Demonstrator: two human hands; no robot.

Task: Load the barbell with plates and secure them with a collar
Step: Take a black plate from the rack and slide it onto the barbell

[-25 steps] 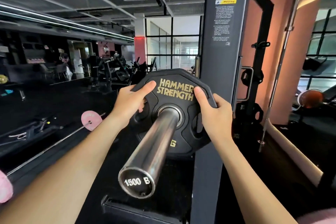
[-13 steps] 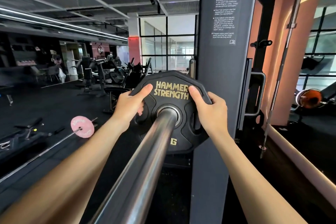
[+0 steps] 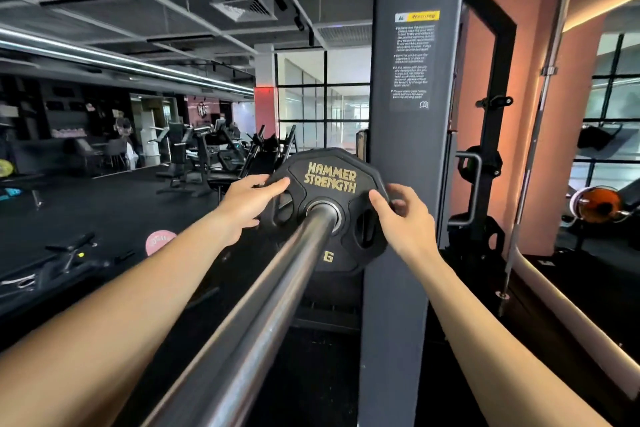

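Note:
A black plate point(image 3: 330, 180) with gold "HAMMER STRENGTH" lettering sits far down the steel barbell sleeve point(image 3: 277, 291), which runs from the lower middle of the view up into the plate's hole. My left hand point(image 3: 247, 206) holds the plate's left edge, thumb on its face. On the right edge, my right hand point(image 3: 401, 218) grips with the fingers curled behind the rim. The sleeve's end is out of frame. No collar is visible.
A dark grey rack upright point(image 3: 405, 166) stands right against the plate. A spare bar point(image 3: 533, 135) leans on the salmon wall at right. A pink plate point(image 3: 160, 242) lies on a barbell on the black floor at left; gym machines point(image 3: 207, 152) stand behind.
Both hands have pushed the plate farther along the sleeve, away from me. The sleeve's end with its "1500 B" cap has left the view.

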